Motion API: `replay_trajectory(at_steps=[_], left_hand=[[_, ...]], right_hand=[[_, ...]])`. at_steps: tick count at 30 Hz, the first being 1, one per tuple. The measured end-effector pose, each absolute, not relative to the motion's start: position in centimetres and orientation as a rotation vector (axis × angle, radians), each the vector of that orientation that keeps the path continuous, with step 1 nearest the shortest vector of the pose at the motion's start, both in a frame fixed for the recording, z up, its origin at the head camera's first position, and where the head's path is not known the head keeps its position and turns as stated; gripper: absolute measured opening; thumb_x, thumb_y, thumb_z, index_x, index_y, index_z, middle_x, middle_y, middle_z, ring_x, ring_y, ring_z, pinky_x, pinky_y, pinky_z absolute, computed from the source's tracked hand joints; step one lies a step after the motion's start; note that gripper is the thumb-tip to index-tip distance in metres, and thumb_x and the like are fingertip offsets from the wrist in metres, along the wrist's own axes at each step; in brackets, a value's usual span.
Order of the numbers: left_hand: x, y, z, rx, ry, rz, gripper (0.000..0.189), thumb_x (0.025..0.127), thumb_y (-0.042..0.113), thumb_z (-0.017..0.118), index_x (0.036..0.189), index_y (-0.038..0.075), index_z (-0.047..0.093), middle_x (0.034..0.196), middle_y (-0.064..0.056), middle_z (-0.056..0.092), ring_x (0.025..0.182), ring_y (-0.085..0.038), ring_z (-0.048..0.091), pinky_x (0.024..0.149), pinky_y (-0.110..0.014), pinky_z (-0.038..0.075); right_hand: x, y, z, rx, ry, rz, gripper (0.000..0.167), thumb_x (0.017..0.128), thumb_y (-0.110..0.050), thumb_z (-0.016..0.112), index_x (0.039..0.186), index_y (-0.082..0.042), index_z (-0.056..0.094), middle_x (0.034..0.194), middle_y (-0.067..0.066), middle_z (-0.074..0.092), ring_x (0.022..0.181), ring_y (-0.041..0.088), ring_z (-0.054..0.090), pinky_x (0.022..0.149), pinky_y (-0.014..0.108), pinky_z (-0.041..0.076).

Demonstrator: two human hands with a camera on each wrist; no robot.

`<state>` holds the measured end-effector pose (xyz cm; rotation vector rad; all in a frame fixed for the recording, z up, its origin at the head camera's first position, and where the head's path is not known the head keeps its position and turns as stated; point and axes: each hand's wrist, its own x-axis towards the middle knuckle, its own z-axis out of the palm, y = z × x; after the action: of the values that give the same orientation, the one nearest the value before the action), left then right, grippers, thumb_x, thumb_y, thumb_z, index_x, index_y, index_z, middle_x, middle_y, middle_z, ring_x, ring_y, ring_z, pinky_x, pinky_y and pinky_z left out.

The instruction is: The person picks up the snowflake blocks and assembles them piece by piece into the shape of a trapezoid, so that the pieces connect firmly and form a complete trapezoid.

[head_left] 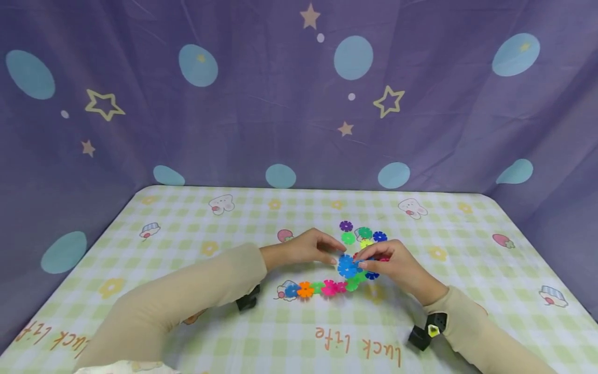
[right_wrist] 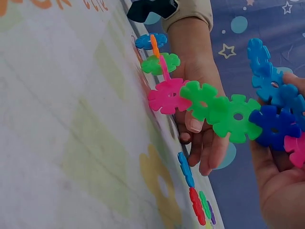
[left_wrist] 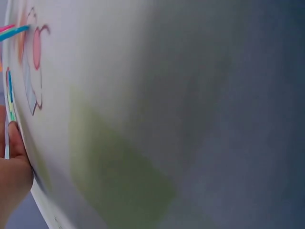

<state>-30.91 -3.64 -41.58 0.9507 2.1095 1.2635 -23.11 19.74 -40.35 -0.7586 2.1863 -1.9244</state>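
In the head view a chain of interlocked plastic flower discs, with pink (head_left: 329, 288), orange (head_left: 306, 290) and green ones among them, curves toward my right hand (head_left: 392, 258). My right thumb and fingers pinch light blue discs at the chain's right end; the right wrist view shows these blue discs (right_wrist: 269, 83) joined above a dark blue disc (right_wrist: 275, 128). Just left of the large blue disc (head_left: 347, 266) is my left hand (head_left: 310, 248), fingers loosely bent. Seen from the right wrist, the left hand (right_wrist: 202, 95) hangs behind the chain with nothing in its fingers.
Loose discs lie beyond the hands: purple (head_left: 346, 226), light green (head_left: 348, 238), darker green (head_left: 365, 232), dark blue (head_left: 380, 237) and yellow (head_left: 366, 243). A checked cloth (head_left: 224, 332) covers the table. Behind its far edge hangs a purple curtain (head_left: 280, 124).
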Motion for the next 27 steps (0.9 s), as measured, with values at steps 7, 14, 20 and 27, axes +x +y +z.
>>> replay_trajectory(at_steps=[7,14,20,27], left_hand=[[-30.4,-3.0,-41.6,1.005,2.146,1.195,0.034,0.082,0.008,0.073,0.116,0.008,0.068,0.118,-0.002,0.066,0.111,-0.012,0.057,0.090,-0.022,0.047],[-30.3,-2.7,-41.7,1.023,2.207,1.129,0.034,0.083,0.010,0.072,0.117,0.011,0.068,0.118,0.002,0.066,0.111,-0.007,0.057,0.087,-0.020,0.047],[-30.3,-2.5,-41.8,1.058,2.230,1.099,0.036,0.083,0.011,0.073,0.119,0.011,0.067,0.121,0.001,0.065,0.114,-0.010,0.056,0.089,-0.020,0.046],[-30.6,-2.3,-42.3,1.078,2.262,1.077,0.034,0.081,0.010,0.075,0.114,0.012,0.070,0.116,0.002,0.067,0.104,-0.002,0.057,0.080,-0.016,0.045]], right_hand=[[-22.9,20.0,-40.3,-0.727,2.169,-1.895,0.012,0.085,0.000,0.066,0.087,-0.009,0.074,0.092,0.001,0.072,0.081,0.011,0.065,0.057,0.020,0.049],[-22.8,19.9,-40.2,-0.786,2.124,-1.906,0.011,0.084,0.000,0.066,0.087,-0.007,0.074,0.093,0.003,0.072,0.097,0.017,0.065,0.071,0.023,0.053],[-22.8,20.0,-40.2,-0.839,2.075,-1.916,0.010,0.084,0.002,0.066,0.086,-0.005,0.073,0.093,0.003,0.072,0.093,0.017,0.066,0.070,0.024,0.053],[-22.9,20.1,-40.4,-0.878,2.073,-1.911,0.010,0.084,0.001,0.066,0.086,-0.005,0.073,0.093,0.005,0.072,0.089,0.018,0.066,0.067,0.025,0.053]])
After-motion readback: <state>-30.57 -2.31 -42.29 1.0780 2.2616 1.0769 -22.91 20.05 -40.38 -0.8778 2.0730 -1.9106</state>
